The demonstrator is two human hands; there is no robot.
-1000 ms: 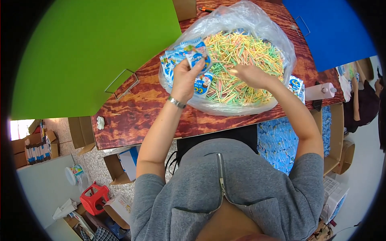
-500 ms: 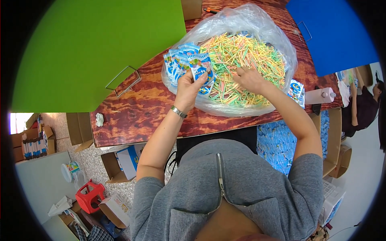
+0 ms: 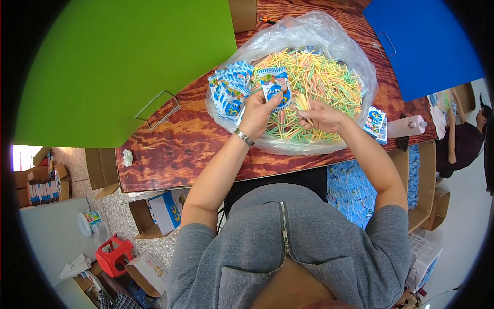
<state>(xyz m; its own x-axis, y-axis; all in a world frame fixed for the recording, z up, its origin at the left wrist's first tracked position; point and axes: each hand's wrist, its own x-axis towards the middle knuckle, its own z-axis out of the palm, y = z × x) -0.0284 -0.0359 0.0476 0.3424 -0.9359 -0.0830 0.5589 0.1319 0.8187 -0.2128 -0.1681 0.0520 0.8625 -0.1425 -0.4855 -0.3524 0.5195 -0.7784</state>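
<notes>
A blue and white printed packet [image 3: 275, 85] is gripped between the thumb and fingers of my left hand [image 3: 261, 110]. Beside it, my right hand [image 3: 323, 117] pinches a small bunch of pale yellow sticks [image 3: 302, 104], close to the packet's right side. Under both hands spreads a heap of thin yellow, green and pink sticks [image 3: 321, 74] in a large clear plastic bag [image 3: 262, 44] with its mouth folded open. More blue and white packets [image 3: 231, 95] lie overlapped on the bag's left part. Whether the held packet's top is open cannot be made out.
The red-brown table [image 3: 175, 149] carries a green panel [image 3: 128, 62], a blue panel [image 3: 427, 46], a pale pink bottle [image 3: 406, 126] and several packets [image 3: 376, 121] at right. Below the table's right edge stands a carton [image 3: 424, 190] of blue packets. Another person [image 3: 463, 139] is at far right.
My right hand has come up out of the heap with a bunch of sticks and moved left and down. My left hand has shifted right with the packet, bringing the two hands close.
</notes>
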